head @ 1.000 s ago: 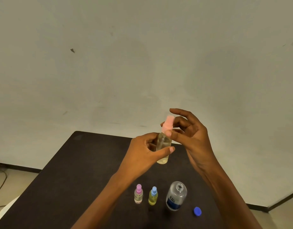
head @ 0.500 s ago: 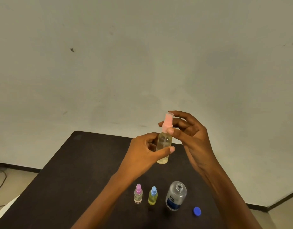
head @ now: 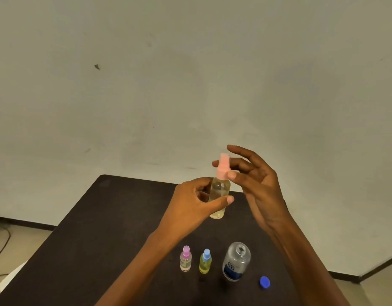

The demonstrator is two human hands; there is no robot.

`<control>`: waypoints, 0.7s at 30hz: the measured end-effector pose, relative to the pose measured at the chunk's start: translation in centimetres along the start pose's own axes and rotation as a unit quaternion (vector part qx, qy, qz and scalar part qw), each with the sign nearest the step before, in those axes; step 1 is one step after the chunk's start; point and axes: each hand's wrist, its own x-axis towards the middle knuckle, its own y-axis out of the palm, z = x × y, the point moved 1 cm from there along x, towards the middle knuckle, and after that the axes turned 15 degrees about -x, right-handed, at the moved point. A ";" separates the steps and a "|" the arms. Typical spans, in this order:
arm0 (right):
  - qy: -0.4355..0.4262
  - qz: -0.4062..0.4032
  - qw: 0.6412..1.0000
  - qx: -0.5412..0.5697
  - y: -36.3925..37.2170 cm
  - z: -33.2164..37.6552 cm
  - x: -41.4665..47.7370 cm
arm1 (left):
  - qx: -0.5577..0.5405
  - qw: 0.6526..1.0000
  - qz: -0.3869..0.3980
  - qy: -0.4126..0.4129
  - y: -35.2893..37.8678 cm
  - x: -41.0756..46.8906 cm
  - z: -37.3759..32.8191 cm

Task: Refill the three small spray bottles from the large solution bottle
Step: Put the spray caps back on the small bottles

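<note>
My left hand (head: 190,208) grips a clear spray bottle (head: 220,191) upright above the table; it holds pale liquid. Its pink spray top (head: 223,165) sits on the neck, pinched between the thumb and a finger of my right hand (head: 261,191), whose other fingers spread away. Near the front of the dark table (head: 102,228) stand a small bottle with a purple top (head: 186,259) and a small yellow bottle with a blue top (head: 205,261). To their right stands the large solution bottle (head: 235,261), uncapped, with a blue label. Its blue cap (head: 264,282) lies to the right of it.
A plain wall rises behind the table. Bare floor shows at both sides, with cables at the far left (head: 0,244) and a white object (head: 11,277) by the table's left edge.
The fingers of my right hand have turned and spread around the pink top. The held bottle stays at about the same height, and the bottles on the table have not moved.
</note>
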 end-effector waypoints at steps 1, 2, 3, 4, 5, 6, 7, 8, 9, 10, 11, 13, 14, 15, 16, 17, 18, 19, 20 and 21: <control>-0.001 -0.003 1.000 -0.007 -0.1 0.0 0.0 | -0.001 1.000 -0.001 -0.002 0.0 0.0 0.1; 0.000 -0.009 1.000 -0.015 -0.1 0.1 0.1 | 0.000 1.000 -0.001 -0.003 0.0 0.0 0.1; 0.000 -0.017 1.000 -0.023 -0.1 0.1 0.1 | 0.001 1.000 -0.002 -0.003 0.0 0.0 0.2; 0.000 -0.026 0.999 -0.032 -0.1 0.2 0.1 | 0.001 1.000 -0.002 -0.003 0.0 0.0 0.2; -0.001 -0.032 0.999 -0.043 0.0 0.2 0.1 | 0.003 1.000 -0.001 -0.004 0.0 0.0 0.2; 0.000 -0.036 0.998 -0.054 0.1 0.2 0.1 | 0.004 1.000 0.001 -0.004 0.1 0.0 0.2; 0.003 -0.038 0.997 -0.066 0.2 0.1 0.1 | 0.004 1.000 0.002 -0.004 0.1 0.0 0.2; 0.006 -0.036 0.997 -0.074 0.3 0.0 0.1 | 0.003 1.000 0.002 -0.004 0.2 0.0 0.2; 0.008 -0.031 0.997 -0.077 0.3 0.0 0.1 | 0.002 1.000 0.003 -0.004 0.2 0.0 0.2; 0.009 -0.022 0.997 -0.070 0.3 -0.1 0.1 | 0.000 1.000 0.003 -0.005 0.2 0.0 0.2; 0.008 -0.010 0.998 -0.053 0.3 -0.1 0.0 | 0.000 1.000 0.003 -0.005 0.2 0.0 0.2; 0.011 0.016 1.000 -0.011 0.2 0.0 -0.1 | 0.000 1.000 0.001 -0.007 0.1 0.1 0.2; 0.013 0.023 1.000 0.004 0.1 0.1 -0.2 | 0.001 1.000 0.000 -0.007 0.0 0.1 0.3; 0.014 0.024 1.000 0.010 0.0 0.2 -0.2 | 0.002 1.000 -0.001 -0.007 0.0 0.1 0.3; 0.013 0.021 1.000 0.008 0.0 0.2 -0.2 | 0.001 1.000 -0.002 -0.009 0.0 0.1 0.3; 0.012 0.015 1.000 0.001 0.0 0.2 -0.1 | 0.000 1.000 -0.002 -0.010 0.0 0.1 0.3; 0.012 0.009 1.000 -0.008 0.0 0.2 -0.1 | -0.001 1.000 -0.001 -0.011 0.1 0.1 0.3; 0.012 0.001 1.000 -0.021 0.0 0.2 -0.1 | 0.000 1.000 0.000 -0.010 0.1 0.1 0.3; 0.010 -0.007 0.999 -0.039 0.1 0.2 -0.1 | 0.000 1.000 0.004 -0.009 0.1 0.1 0.2; 0.009 -0.016 0.998 -0.059 0.1 0.2 0.0 | 0.000 1.000 0.009 -0.007 0.2 0.1 0.2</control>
